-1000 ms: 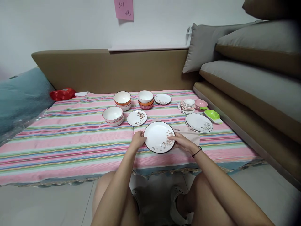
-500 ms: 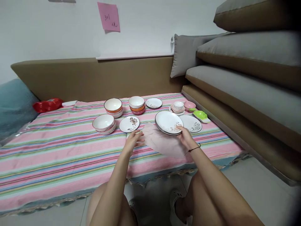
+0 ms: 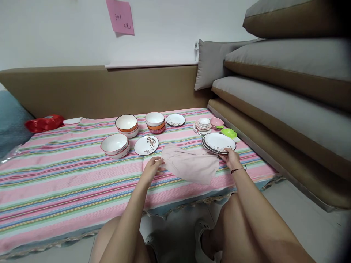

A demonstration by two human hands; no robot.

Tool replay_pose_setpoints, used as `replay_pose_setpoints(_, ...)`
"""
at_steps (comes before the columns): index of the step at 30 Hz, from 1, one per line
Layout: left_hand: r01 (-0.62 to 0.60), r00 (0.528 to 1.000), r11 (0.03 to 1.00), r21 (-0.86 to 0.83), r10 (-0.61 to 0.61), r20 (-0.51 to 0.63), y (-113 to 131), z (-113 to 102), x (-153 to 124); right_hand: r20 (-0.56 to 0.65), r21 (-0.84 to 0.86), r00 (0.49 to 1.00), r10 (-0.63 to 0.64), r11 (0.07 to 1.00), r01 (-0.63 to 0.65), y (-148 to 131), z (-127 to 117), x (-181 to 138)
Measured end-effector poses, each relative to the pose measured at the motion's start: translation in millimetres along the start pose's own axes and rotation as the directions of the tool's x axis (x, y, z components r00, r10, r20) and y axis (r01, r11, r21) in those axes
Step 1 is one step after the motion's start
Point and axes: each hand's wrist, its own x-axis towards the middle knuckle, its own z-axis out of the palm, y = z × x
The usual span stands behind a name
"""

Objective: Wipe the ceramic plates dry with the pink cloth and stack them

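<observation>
My right hand [image 3: 231,158] grips the near rim of white plates [image 3: 219,141] with dark edges and a flower pattern. They sit at the right, over the plate that lay there, which is now mostly hidden beneath them. My left hand [image 3: 153,168] has its fingers apart and holds nothing, at the left edge of a crumpled pale pink cloth [image 3: 189,166]. Just beyond that hand lies a single white plate [image 3: 146,145] with a brown flower.
Stacked bowls [image 3: 115,144] stand left, with more bowls [image 3: 126,123] and orange-banded bowls [image 3: 155,120] behind. Another plate [image 3: 175,119] lies at the back. Small dishes [image 3: 203,124], a pink bowl [image 3: 216,122] and a green dish [image 3: 229,133] sit right, beside stacked cushions [image 3: 263,98].
My right hand has carried the held plates rightward onto the spot of the plate there, uncovering more of the cloth. My left hand stays open near the cloth. The view has shifted slightly.
</observation>
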Motion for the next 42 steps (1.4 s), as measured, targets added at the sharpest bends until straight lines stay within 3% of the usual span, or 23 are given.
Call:
replay_pose_setpoints(23,0.003,1.0,1.0,0.016,-0.003,-0.019,3,-6,-3,-0.086,-0.01,0.996,0.022,1.0,-0.023,5,2,7)
replay_pose_setpoints(33,0.009,0.999,0.996,0.087,-0.004,-0.053,8,-6,-8,-0.124,-0.053,0.992,-0.037,0.998,0.031,6,1,9)
replay_pose_setpoints(42,-0.042,0.999,0.987,0.157,0.043,-0.005,1,-7,-7,-0.146,-0.133,0.985,-0.096,0.988,0.077,5,0,10)
